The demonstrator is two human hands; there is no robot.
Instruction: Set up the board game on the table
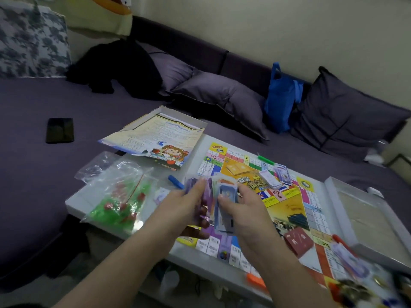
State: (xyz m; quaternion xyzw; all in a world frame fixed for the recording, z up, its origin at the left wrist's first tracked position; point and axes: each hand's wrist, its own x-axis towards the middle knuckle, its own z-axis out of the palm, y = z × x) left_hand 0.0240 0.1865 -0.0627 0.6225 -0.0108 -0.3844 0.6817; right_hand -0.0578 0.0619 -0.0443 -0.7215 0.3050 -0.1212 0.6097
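Game board (278, 205) unfolded flat on low white table (75, 205), colourful squares around the edge, yellow centre. Above its near-left part, fan of paper play money (219, 196) held in both hands: left hand (189, 205) gripping the purple notes from the left, fingers curled round the stack; right hand (242, 207) gripping the blue-grey notes from the right, thumb over the top. Both forearms reaching in from bottom of view. On the board: small white card stack (268, 177) near centre, another bundle of notes (282, 174) just beyond it, green marker piece (265, 160) at far edge, dark red card deck (299, 240) near right side, red piece (340, 240) just right of that. Orange piece (255, 280) at near table edge. More notes, blurred, at lower right (349, 261). Blue piece (175, 182) on the table just left of the hands. Clear plastic bag (120, 196) at left end of table, holding small green and red tokens, too blurred to tell shape. Beyond it, open game box (195, 124) with rules sheet (155, 141) lying across it, cartoon figure printed on the sheet. Shallow white tray (364, 210) at right end of table, beside the board. Around the table, purple sofa seat (33, 174); black phone (59, 130) lying on it at left, well apart from the table. Purple cushions (222, 96) along the back, blue bag (280, 101) between two of them, dark clothing (117, 65) heaped further left.
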